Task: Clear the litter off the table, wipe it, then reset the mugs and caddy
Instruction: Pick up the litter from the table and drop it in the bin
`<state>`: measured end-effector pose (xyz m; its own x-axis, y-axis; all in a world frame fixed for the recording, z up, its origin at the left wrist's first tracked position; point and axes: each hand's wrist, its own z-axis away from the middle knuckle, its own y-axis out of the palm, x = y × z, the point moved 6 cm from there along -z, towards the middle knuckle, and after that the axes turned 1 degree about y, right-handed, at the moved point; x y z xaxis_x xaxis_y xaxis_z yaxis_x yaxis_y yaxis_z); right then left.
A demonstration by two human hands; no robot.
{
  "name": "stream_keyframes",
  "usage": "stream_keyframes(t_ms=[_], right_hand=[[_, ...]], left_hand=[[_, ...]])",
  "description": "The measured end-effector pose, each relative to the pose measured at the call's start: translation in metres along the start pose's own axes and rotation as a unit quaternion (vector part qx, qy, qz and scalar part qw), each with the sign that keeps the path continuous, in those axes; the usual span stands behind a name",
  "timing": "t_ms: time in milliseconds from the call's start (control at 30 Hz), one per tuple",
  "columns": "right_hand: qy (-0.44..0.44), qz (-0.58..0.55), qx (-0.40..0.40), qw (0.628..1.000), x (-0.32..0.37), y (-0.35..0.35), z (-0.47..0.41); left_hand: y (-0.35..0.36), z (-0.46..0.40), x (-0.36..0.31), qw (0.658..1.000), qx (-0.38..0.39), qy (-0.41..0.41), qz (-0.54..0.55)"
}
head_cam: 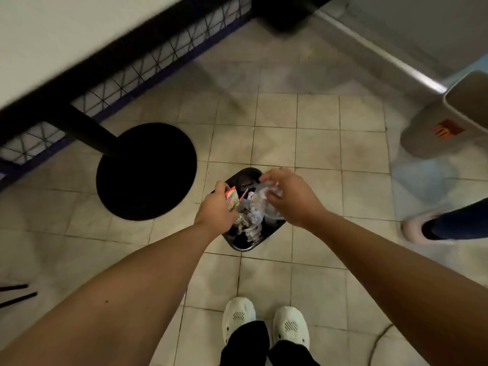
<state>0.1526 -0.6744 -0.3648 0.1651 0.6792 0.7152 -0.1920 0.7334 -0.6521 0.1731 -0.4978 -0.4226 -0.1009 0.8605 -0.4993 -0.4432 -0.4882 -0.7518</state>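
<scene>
I stand over a small black waste bin [239, 245] on the tiled floor. My left hand [215, 210] grips a small red and cream drink carton [232, 198] with a pink straw just above the bin. My right hand [286, 196] pinches crumpled clear plastic wrap [264, 194] over the bin's far side. Crumpled white and clear litter [250, 225] lies inside the bin below both hands. The white table [66, 35] fills the upper left. No mugs or caddy are in view.
The table's black post and round base [146, 171] stand left of the bin. A dark wire fence [163, 56] runs under the table edge. A grey bin [449, 122] and another person's shoe [420, 229] are at right. My white shoes [264, 323] are below.
</scene>
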Motion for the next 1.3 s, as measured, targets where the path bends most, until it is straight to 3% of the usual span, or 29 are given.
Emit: stream_keyframes(t_ms=[133, 233, 367, 433, 500, 600, 733, 900, 1067, 1300], right_hand=[[-0.039, -0.006, -0.103, 0.994, -0.033, 0.046, -0.039], [-0.033, -0.001, -0.132, 0.991, -0.068, 0.085, -0.061], [0.007, -0.008, -0.096, 0.995, -0.111, 0.138, -0.076], [0.044, 0.031, -0.035, 0.998, -0.124, 0.157, -0.078], [0.06, 0.095, 0.02, 0.994, -0.129, 0.165, -0.075], [0.072, 0.081, 0.025, 0.994, -0.12, 0.15, -0.062], [0.063, 0.039, 0.004, 0.997, -0.073, 0.104, -0.033], [0.006, -0.023, -0.053, 0.998, 0.031, 0.014, 0.008], [-0.016, -0.069, -0.058, 0.996, 0.129, -0.068, 0.053], [-0.123, -0.021, -0.034, 0.992, 0.268, -0.153, 0.084]], left_hand=[[0.051, -0.04, 0.042, 1.0, -0.006, 0.012, -0.013], [0.087, -0.067, 0.064, 1.0, 0.011, 0.012, 0.004], [0.121, -0.089, 0.089, 0.998, 0.064, -0.004, 0.006], [0.121, -0.091, 0.091, 0.998, 0.067, 0.007, 0.004], [0.109, -0.088, 0.085, 0.999, 0.039, 0.032, -0.008], [0.08, -0.074, 0.066, 0.998, -0.016, 0.059, 0.007], [0.027, -0.035, 0.02, 0.992, -0.055, 0.092, 0.072], [-0.061, 0.03, -0.05, 0.981, -0.055, 0.117, 0.145], [-0.152, 0.1, -0.11, 0.979, -0.046, 0.181, 0.082], [-0.301, 0.186, -0.156, 0.971, -0.122, 0.201, 0.041]])
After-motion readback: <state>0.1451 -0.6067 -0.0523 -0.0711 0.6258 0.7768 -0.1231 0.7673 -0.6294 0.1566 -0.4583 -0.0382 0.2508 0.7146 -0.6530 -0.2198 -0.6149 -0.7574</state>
